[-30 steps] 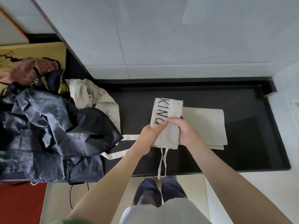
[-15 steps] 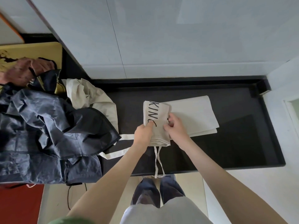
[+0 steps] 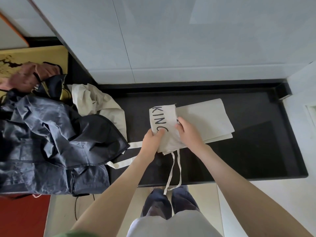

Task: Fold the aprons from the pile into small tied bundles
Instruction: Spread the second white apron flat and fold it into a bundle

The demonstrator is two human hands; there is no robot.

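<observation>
A cream apron (image 3: 205,118) lies on the black counter (image 3: 256,151), folded into a flat strip. Its left end is doubled over into a narrow flap printed with black letters "KING" (image 3: 161,120). My left hand (image 3: 152,141) grips the near left corner of that flap, thumb on top. My right hand (image 3: 188,132) holds the flap's right edge with curled fingers. Two cream ties (image 3: 174,171) hang from the fold over the counter's front edge. A pile of aprons (image 3: 51,134) sits at the left, dark navy on top.
A second cream apron (image 3: 97,103) lies crumpled beside the navy pile, its straps (image 3: 126,161) trailing across the counter. A pinkish cloth (image 3: 25,77) lies on a yellow surface at far left. White wall panels rise behind; the counter has a raised rim.
My right hand has shifted from the flap's near end up onto its right edge. The folded flap now lies slightly wider and flatter over the strip. The camera view has moved a little.
</observation>
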